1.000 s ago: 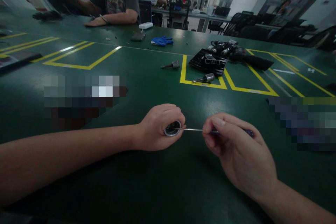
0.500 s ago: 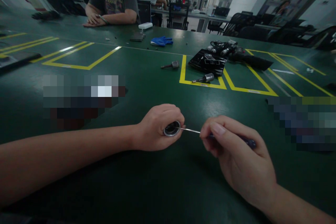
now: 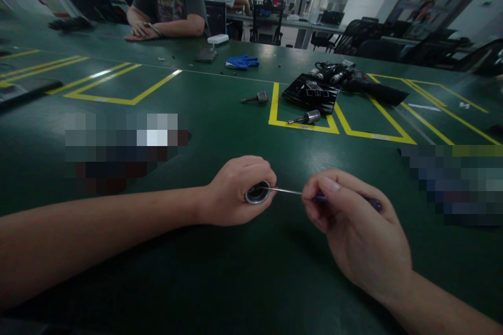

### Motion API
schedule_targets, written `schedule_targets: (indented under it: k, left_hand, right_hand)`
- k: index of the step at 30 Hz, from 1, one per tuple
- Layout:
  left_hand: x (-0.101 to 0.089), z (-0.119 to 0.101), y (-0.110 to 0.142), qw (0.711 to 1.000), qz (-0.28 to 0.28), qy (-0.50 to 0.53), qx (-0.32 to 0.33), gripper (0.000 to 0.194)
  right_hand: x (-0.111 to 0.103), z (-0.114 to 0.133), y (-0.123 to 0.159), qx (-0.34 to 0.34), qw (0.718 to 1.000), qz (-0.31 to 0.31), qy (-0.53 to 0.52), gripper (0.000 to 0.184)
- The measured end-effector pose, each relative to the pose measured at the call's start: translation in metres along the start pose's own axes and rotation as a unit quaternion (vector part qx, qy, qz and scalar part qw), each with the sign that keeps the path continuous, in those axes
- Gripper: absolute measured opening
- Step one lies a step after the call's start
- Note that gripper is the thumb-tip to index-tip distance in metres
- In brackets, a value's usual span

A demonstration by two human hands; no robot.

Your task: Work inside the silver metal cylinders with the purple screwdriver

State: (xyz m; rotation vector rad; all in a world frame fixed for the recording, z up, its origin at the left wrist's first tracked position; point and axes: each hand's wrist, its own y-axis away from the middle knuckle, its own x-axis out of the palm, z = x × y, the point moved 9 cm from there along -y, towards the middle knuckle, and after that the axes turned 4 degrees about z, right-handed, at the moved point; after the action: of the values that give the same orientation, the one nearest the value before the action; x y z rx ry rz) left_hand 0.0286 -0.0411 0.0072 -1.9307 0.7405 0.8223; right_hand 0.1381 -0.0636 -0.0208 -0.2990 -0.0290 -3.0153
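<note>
My left hand (image 3: 241, 191) is wrapped round a metal cylinder (image 3: 257, 200) whose round open end faces me; its rim is silver and its inside dark. The rest of the cylinder is hidden in the fist. Between thumb and fingers, my right hand (image 3: 349, 225) grips a screwdriver (image 3: 288, 191) with a thin metal shaft and a dark bluish handle. The shaft points left and its end lies at the cylinder's mouth; the very tip is hard to make out.
Two metal parts with shafts, one left (image 3: 259, 97) and one right (image 3: 310, 116), lie on the green table (image 3: 220, 131) near a black bag (image 3: 312, 93). Farther off are a blue glove (image 3: 242, 62) and dark tools (image 3: 334, 70). Across the table a person (image 3: 168, 5) rests their forearms.
My right hand has shifted slightly right with the screwdriver, and its shaft has risen a little at the cylinder's mouth. My left hand and the cylinder stay in place.
</note>
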Motion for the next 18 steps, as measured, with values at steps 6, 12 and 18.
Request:
schedule_targets:
  k: [6,12,18]
  left_hand:
    - [0.0,0.0,0.001,1.0,-0.005,0.003,0.008,0.01]
    - [-0.001,0.0,0.0,1.0,-0.008,0.002,-0.004,0.009]
    - [0.0,-0.001,0.0,1.0,-0.001,0.002,0.002,0.008]
  right_hand:
    - [0.004,-0.001,0.001,-0.004,1.0,0.026,0.012,0.02]
    - [0.002,-0.005,-0.004,0.039,0.998,0.002,-0.042,0.021]
    - [0.001,-0.007,-0.003,0.051,0.998,-0.002,-0.048,0.022]
